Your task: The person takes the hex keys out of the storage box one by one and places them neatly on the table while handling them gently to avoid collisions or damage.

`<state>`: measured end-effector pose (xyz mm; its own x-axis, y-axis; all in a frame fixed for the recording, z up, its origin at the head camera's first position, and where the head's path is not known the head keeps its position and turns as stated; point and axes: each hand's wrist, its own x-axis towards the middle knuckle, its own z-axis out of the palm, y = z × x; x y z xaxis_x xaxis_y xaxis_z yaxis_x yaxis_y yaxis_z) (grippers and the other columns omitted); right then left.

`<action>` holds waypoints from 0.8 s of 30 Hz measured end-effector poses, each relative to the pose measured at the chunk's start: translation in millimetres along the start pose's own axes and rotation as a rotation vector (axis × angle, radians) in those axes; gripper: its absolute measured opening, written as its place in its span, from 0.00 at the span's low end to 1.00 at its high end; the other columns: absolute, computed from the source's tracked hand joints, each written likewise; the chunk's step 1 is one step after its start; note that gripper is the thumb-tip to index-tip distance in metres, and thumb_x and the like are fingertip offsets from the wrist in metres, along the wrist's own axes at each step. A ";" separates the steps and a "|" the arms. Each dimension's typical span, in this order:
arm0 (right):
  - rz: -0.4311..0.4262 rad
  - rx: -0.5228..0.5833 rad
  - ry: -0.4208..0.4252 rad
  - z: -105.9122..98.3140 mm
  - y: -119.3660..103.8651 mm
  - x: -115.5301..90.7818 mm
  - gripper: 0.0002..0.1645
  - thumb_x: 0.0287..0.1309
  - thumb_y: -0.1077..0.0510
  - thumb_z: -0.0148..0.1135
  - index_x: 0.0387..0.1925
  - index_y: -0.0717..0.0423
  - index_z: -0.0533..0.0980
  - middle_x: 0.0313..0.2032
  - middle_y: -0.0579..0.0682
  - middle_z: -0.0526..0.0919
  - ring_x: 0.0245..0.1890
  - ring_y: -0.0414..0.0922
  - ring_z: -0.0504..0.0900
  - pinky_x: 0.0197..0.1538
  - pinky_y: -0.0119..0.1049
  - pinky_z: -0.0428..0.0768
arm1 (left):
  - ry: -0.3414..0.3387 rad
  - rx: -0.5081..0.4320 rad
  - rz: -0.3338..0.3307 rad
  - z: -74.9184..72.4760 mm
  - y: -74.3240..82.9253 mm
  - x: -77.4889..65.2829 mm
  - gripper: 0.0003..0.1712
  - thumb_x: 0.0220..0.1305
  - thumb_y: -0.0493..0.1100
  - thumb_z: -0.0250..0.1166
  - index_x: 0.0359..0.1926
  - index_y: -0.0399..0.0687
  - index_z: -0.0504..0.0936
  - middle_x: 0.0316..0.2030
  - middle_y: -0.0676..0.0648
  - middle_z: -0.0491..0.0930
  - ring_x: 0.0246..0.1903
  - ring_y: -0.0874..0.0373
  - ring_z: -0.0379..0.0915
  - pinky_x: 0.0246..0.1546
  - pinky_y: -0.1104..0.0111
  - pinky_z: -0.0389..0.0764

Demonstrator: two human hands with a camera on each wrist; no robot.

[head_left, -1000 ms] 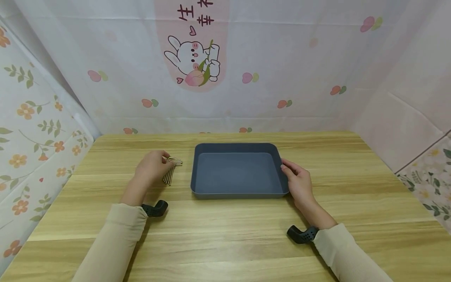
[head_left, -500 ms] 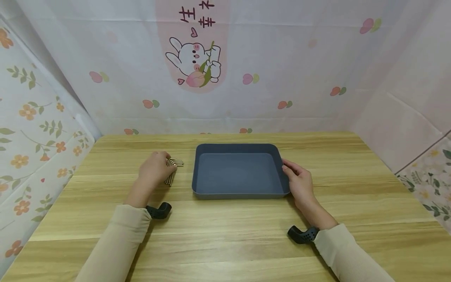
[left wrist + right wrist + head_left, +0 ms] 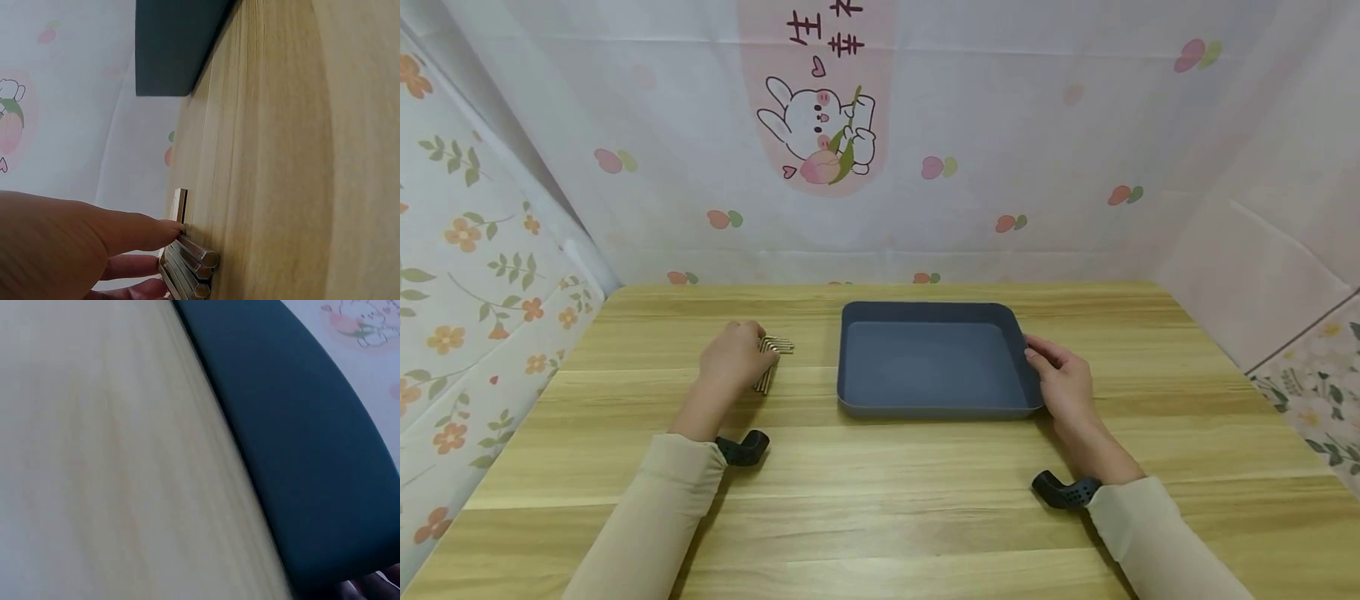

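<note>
My left hand [image 3: 730, 358] pinches a bunch of several gold L-shaped hex keys [image 3: 767, 375] on the left of the table, with their short arms pointing right. Their six-sided ends show close up in the left wrist view, beside the thumb and curled fingers. In the middle stands a dark blue-grey rectangular tray [image 3: 932, 362] with nothing in it. My right hand [image 3: 1067, 387] grips its right wall, thumb on the near side of the rim. The right wrist view shows the tray's outer wall [image 3: 287, 437], with only a bit of the fingers at the bottom corner.
The wooden tabletop [image 3: 887, 508] spreads around the tray and hands. A white printed cloth [image 3: 1000, 125] hangs along the back edge, and a floral cloth [image 3: 490, 317] lines the left side. Black camera mounts sit on both wrists.
The tray has slid to the right with my right hand on it, widening its gap from the hex keys. My left hand and the keys have shifted only slightly right in view.
</note>
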<state>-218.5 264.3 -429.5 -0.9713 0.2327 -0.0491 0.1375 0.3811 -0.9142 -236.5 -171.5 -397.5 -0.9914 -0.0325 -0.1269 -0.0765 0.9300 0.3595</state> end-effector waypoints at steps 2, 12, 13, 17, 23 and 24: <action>-0.002 -0.031 -0.014 -7.1 0.7 3.2 0.27 0.77 0.49 0.51 0.71 0.54 0.70 0.70 0.56 0.72 0.67 0.44 0.72 0.57 0.20 0.72 | 0.001 -0.004 -0.002 0.2 0.0 0.1 0.29 0.69 0.49 0.62 0.63 0.34 0.75 0.58 0.29 0.74 0.57 0.35 0.75 0.53 0.45 0.79; 0.012 -0.092 -0.082 -24.8 3.1 9.8 0.30 0.77 0.48 0.50 0.72 0.55 0.68 0.72 0.59 0.70 0.64 0.41 0.72 0.69 0.45 0.70 | -0.006 -0.015 -0.016 0.1 -2.7 -3.6 0.29 0.69 0.50 0.62 0.63 0.34 0.74 0.58 0.30 0.74 0.56 0.36 0.75 0.52 0.46 0.79; 0.002 -0.102 -0.086 -24.2 2.6 9.8 0.29 0.77 0.49 0.50 0.72 0.55 0.68 0.72 0.59 0.70 0.64 0.42 0.72 0.69 0.45 0.70 | -0.005 -0.018 -0.018 -0.3 -3.2 -4.3 0.29 0.69 0.50 0.62 0.63 0.34 0.74 0.58 0.30 0.74 0.56 0.36 0.75 0.51 0.46 0.79; -0.038 -0.120 -0.110 -21.0 -1.1 9.5 0.28 0.77 0.54 0.50 0.72 0.58 0.67 0.71 0.60 0.71 0.68 0.52 0.71 0.70 0.48 0.71 | -0.009 -0.026 -0.029 -1.6 -5.6 -6.2 0.31 0.70 0.50 0.62 0.65 0.33 0.73 0.59 0.29 0.73 0.56 0.35 0.75 0.51 0.46 0.79; -0.029 -0.163 -0.102 -22.9 -7.5 3.3 0.32 0.75 0.47 0.53 0.73 0.57 0.66 0.70 0.60 0.72 0.69 0.55 0.70 0.70 0.50 0.71 | -0.025 -0.031 -0.020 -2.2 -2.8 -8.6 0.34 0.72 0.53 0.60 0.69 0.36 0.70 0.63 0.29 0.73 0.59 0.36 0.74 0.49 0.47 0.81; -0.040 -0.196 -0.096 -24.7 -8.6 1.1 0.34 0.74 0.44 0.54 0.73 0.56 0.66 0.70 0.60 0.72 0.70 0.56 0.71 0.69 0.51 0.72 | -0.019 -0.038 -0.013 -2.0 -1.3 -9.1 0.34 0.72 0.54 0.59 0.69 0.36 0.70 0.64 0.30 0.72 0.60 0.36 0.74 0.48 0.47 0.81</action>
<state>-216.0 283.4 -411.7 -0.9895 0.1315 -0.0607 0.1244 0.5573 -0.8209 -227.5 -173.1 -394.9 -0.9882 -0.0373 -0.1488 -0.0938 0.9148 0.3929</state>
